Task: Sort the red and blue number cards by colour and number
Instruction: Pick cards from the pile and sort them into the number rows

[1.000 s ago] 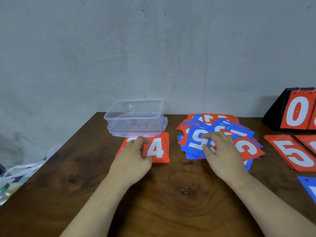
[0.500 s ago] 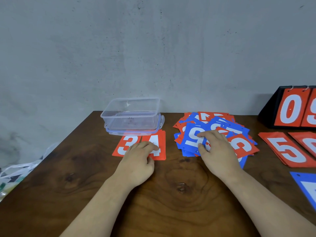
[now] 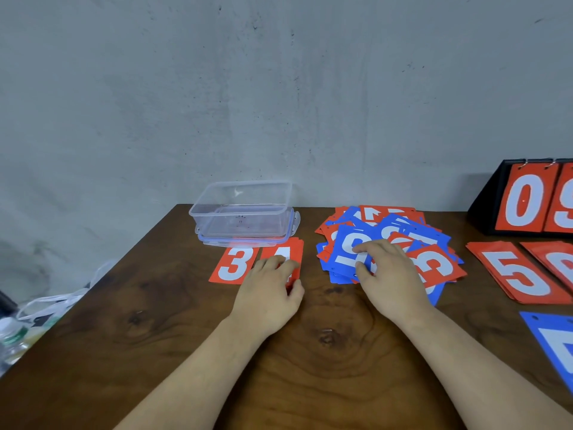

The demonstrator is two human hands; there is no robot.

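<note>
Number cards (image 3: 403,231) heaped loose under right hand (image 3: 393,280), bent fingertips pressing top blue card (image 3: 344,252). Probably thin, light, slick: best slid off by an edge, then pinched. Left hand (image 3: 266,293) resting on red 4 stack (image 3: 291,248), grip unclear. Clear box (image 3: 242,212) just beyond left fingertips; bare table (image 3: 325,352) toward wrists.

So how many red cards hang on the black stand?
2: the 0 card on the left, a second card beside it, cut off. More may be hidden.
</note>
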